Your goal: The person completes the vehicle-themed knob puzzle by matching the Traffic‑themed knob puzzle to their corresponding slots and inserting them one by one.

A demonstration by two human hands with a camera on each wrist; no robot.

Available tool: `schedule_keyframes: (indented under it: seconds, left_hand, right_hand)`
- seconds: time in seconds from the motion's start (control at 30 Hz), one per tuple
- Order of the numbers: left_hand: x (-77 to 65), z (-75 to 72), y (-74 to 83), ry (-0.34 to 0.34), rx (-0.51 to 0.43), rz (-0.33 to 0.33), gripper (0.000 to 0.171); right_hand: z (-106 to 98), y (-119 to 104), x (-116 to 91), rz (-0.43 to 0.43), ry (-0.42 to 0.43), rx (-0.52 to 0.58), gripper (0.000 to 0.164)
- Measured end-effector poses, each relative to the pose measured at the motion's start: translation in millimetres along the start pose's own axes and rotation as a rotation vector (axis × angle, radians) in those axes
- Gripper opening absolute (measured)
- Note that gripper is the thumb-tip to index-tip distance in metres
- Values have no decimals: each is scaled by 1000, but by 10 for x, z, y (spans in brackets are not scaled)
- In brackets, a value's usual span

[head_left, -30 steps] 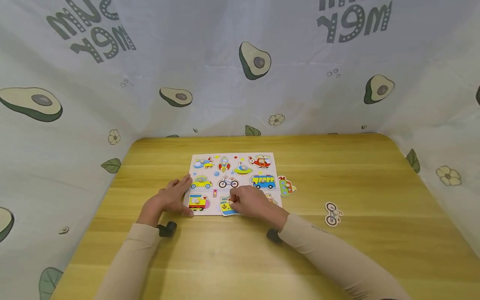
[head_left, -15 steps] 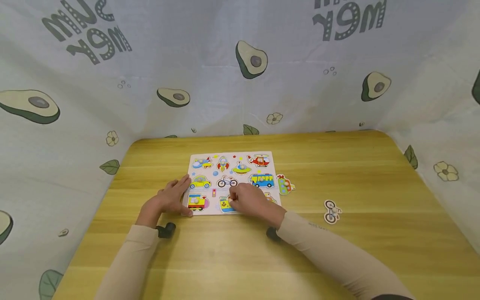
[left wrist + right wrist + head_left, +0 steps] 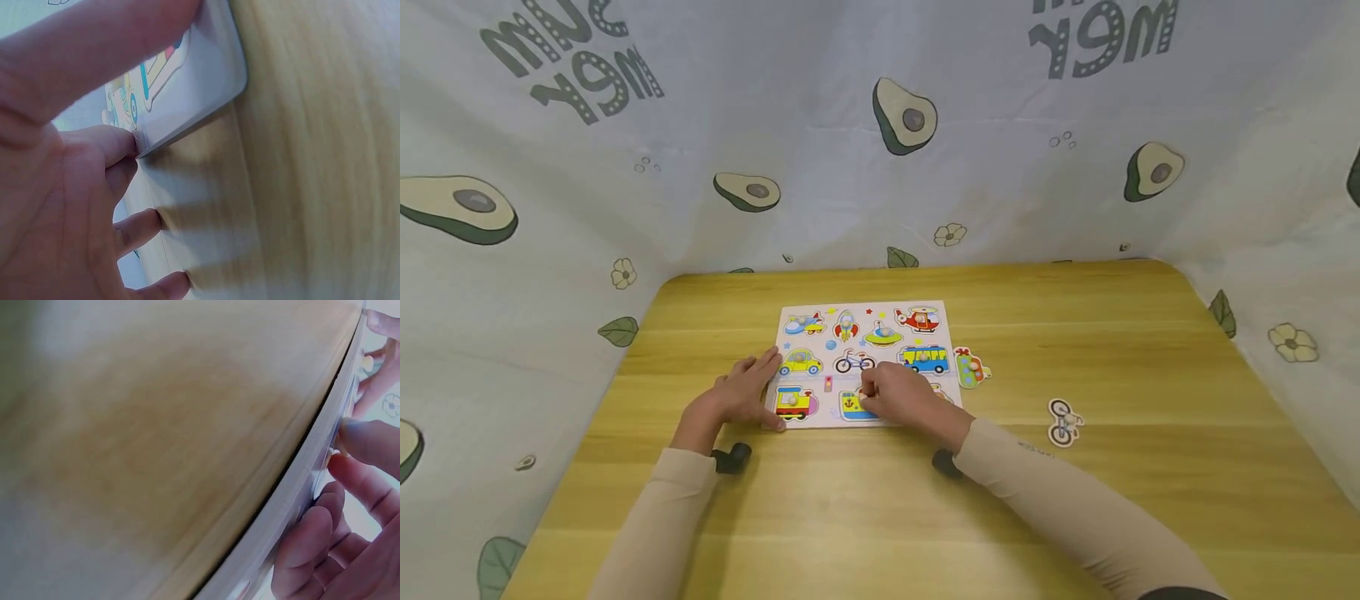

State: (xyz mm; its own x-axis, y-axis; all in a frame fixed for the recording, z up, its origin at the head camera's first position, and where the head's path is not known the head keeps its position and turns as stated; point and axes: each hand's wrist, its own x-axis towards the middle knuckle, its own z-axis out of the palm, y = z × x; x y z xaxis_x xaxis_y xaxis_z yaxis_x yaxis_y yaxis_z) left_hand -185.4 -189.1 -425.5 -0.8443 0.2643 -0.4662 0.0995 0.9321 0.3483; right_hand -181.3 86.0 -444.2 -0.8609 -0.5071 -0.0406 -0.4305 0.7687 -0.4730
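A white puzzle board (image 3: 808, 310) with vehicle pieces lies on the table. My right hand (image 3: 901, 395) is over its front middle, thumb and index finger pinching the small knob of the boat puzzle piece (image 3: 852, 407), whose right part the hand hides. In the right wrist view the thumb (image 3: 369, 442) and index finger meet low over the board, other fingers curled near its surface. At the board's left edge my left hand (image 3: 747, 393) rests with spread fingers, thumb over the front corner. In the left wrist view that thumb (image 3: 106, 50) lies across the board, other fingertips touching the table.
A bicycle piece (image 3: 1064, 423) lies on the table at the right. Beside the board's right edge sits a green piece (image 3: 972, 368) with a red knob. Train (image 3: 794, 403), car (image 3: 801, 362) and bus (image 3: 924, 359) pieces are on the board. A printed curtain (image 3: 820, 167) hangs behind.
The boat piece was tilted and hung lower toward the board's front edge; it has turned level and shifted slightly back in the right hand's pinch. The left hand stays put.
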Motion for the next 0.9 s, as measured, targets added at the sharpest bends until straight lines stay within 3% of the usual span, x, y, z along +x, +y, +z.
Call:
schedule_keyframes:
  seconds: [0.43, 0.57, 0.73, 0.9]
  left_hand:
    - [15, 20, 5, 5, -9, 27, 117]
    - [12, 26, 3, 10, -3, 11, 118]
    - [-12, 19, 19, 0, 5, -5, 119]
    - [-24, -16, 25, -6, 28, -4, 117]
  right_hand:
    - [-172, 56, -31, 61, -181, 79, 11]
    - [-343, 202, -121, 49, -153, 98, 18]
    - [-574, 500, -225, 37, -99, 28, 16]
    - [-757, 808, -294, 131, -64, -75, 18]
